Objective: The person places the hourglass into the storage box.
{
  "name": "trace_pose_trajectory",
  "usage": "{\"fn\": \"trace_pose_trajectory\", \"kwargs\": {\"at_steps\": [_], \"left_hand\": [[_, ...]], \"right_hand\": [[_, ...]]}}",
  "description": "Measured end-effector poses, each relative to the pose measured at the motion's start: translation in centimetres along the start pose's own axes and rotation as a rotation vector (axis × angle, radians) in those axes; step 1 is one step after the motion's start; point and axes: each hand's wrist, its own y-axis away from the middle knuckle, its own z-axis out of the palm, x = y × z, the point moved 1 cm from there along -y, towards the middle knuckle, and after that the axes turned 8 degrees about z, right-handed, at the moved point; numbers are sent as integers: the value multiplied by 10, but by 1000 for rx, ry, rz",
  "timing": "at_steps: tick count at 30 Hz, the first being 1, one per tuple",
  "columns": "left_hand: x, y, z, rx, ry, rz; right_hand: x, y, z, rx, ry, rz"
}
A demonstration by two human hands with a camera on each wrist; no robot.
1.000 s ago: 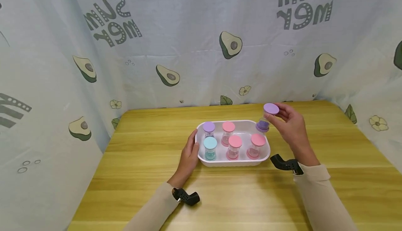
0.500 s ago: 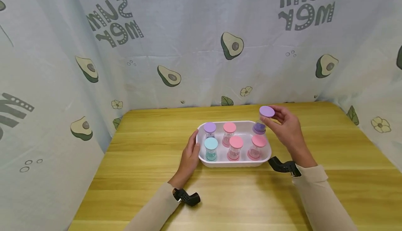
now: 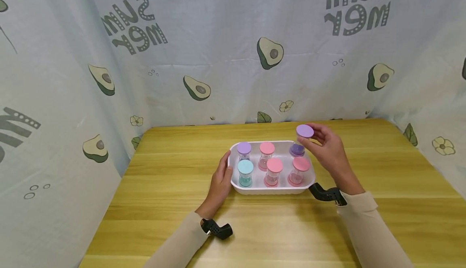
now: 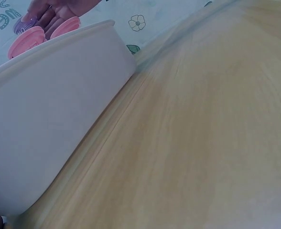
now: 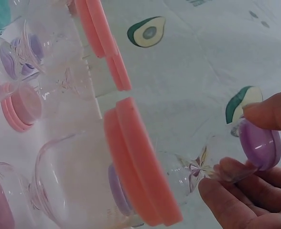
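My right hand (image 3: 327, 146) pinches a purple-capped hourglass (image 3: 304, 131) at the back right corner of a white plastic tray (image 3: 269, 190). The hourglass stands nearly upright, tilted a little, its base with purple sand inside the rim in the head view. Thumb and fingertips are at its upper part; the right wrist view shows its purple cap (image 5: 260, 145) and clear glass between them. My left hand (image 3: 220, 179) holds the tray's left end, thumb at the rim and fingers along the outer wall. In the left wrist view the tray wall (image 4: 59, 100) hides most of the inside.
Several other hourglasses stand in the tray: a purple one (image 3: 244, 148) and a pink one (image 3: 267, 148) at the back, a light blue one (image 3: 245, 167) and two pink ones in front. A wooden table (image 3: 164, 171) lies beneath, with a printed curtain (image 3: 218, 49) behind.
My right hand has moved left and slightly down, bringing the purple hourglass from over the tray's right rim to inside its back right corner. The left hand keeps its place on the tray.
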Motion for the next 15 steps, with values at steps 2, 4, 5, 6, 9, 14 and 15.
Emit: {"fn": "trace_pose_trajectory", "kwargs": {"at_steps": [2, 4, 5, 6, 9, 14, 15], "left_hand": [[0, -1, -1, 1, 0, 3], [-1, -1, -1, 1, 1, 4], [-2, -1, -1, 1, 3, 3], [-2, -1, -1, 1, 2, 2], [-2, 0, -1, -3, 5, -1], [-3, 0, -1, -11, 14, -3], [-3, 0, -2, -11, 16, -2]], "right_hand": [[0, -1, 2, -7, -6, -17], [0, -3, 3, -17, -17, -37], [1, -3, 4, -25, -24, -48], [1, -4, 5, -34, -30, -52], [3, -6, 7, -61, -50, -72], [6, -9, 10, -87, -37, -109], [6, -9, 10, -89, -31, -111]]}}
